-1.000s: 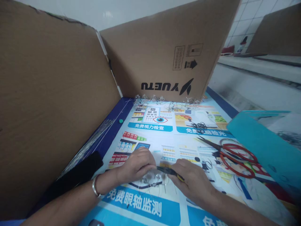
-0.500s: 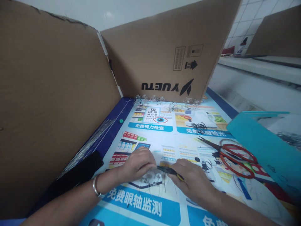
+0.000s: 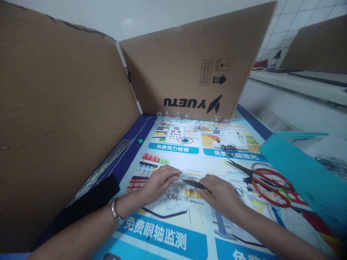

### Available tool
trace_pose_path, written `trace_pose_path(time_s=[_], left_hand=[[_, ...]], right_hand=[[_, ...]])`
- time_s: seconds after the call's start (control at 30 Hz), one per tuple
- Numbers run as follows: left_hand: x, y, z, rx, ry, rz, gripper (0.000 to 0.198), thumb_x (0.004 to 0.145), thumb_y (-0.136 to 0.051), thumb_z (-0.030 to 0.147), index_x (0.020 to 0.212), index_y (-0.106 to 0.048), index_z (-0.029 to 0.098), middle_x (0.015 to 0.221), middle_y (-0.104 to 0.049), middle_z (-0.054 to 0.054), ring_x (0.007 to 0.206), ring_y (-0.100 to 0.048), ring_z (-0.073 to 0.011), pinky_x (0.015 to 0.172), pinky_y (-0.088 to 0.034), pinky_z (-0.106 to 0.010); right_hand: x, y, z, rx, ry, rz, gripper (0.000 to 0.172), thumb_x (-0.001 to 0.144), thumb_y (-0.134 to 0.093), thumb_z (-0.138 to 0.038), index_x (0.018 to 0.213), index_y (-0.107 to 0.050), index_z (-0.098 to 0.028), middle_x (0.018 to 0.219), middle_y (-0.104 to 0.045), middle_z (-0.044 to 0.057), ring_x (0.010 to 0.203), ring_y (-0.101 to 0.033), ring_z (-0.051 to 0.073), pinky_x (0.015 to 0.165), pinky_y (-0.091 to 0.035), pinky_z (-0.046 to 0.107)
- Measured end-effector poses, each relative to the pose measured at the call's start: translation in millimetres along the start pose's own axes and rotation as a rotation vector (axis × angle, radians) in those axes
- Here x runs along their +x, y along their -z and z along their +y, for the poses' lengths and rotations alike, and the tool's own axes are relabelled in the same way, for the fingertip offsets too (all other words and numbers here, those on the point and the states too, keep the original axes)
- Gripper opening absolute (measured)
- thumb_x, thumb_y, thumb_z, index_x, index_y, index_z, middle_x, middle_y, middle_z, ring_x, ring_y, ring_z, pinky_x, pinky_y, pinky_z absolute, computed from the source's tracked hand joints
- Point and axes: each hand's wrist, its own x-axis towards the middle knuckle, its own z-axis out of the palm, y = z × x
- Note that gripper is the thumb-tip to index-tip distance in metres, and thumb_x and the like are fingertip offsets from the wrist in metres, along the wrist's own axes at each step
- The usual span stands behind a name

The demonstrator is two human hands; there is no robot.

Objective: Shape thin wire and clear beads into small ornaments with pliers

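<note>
At far left, we see a tall cardboard panel standing on the table. At its foot lie a bundle of thin wires and, nearer us, a black object. A small green piece lies just beyond the wires.

Next comes the left hand, a silver bracelet on its wrist. Its fingers are drawn together, pinching a clear wire piece that hangs below them, loose ends trailing over a printed blue-and-white sheet. Behind, clear wire clusters line the base of a second cardboard panel, lettered "YUETU" upside down.

Right of the clear piece, dark-tipped pliers point toward the left fingertips, gripped in the right hand. We cannot tell whether their tips touch wire.

Farther right are black rings, red-handled scissors lying open, and a teal box.
</note>
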Motion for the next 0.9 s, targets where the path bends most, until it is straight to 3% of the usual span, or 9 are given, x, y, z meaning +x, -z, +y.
trace_pose_path(time_s=[0.33,0.53,0.67,0.9], left_hand=[[0,-1.3,-1,0.009,-0.023,0.085,0.015,0.087,-0.051,0.017,0.093,-0.065,0.015,0.085,-0.068,-0.007,0.079,-0.062,-0.0149,0.072,-0.050,-0.027],[-1,-1.2,-2,0.024,-0.056,0.106,0.015,0.088,-0.050,0.016,0.091,-0.065,0.015,0.081,-0.068,-0.007,0.077,-0.062,-0.0152,0.070,-0.050,-0.027],[-1,-0.8,-2,0.031,-0.056,0.104,0.015,0.088,-0.050,0.017,0.090,-0.064,0.015,0.080,-0.068,-0.007,0.075,-0.062,-0.0151,0.068,-0.050,-0.027],[-2,0.5,3,0.037,-0.069,0.090,0.012,0.087,-0.052,0.018,0.090,-0.063,0.014,0.081,-0.068,-0.006,0.077,-0.061,-0.0154,0.070,-0.050,-0.029]], right_hand=[[6,2,1,-0.016,-0.020,-0.018,0.021,0.087,-0.043,-0.034,0.081,-0.059,-0.021,0.083,-0.060,0.003,0.082,-0.055,0.018,0.066,-0.039,0.026],[-5,30,6,-0.159,-0.047,-0.111,0.020,0.083,-0.047,-0.034,0.081,-0.061,-0.021,0.082,-0.061,0.005,0.080,-0.056,0.020,0.064,-0.038,0.028],[-23,45,1,-0.319,0.025,-0.177,0.014,0.079,-0.053,-0.030,0.077,-0.063,-0.021,0.079,-0.062,0.006,0.074,-0.057,0.023,0.062,-0.036,0.032],[-32,37,-18,-0.480,0.047,-0.129,0.008,0.075,-0.060,-0.027,0.074,-0.065,-0.021,0.075,-0.062,0.009,0.072,-0.056,0.026,0.060,-0.034,0.035]])
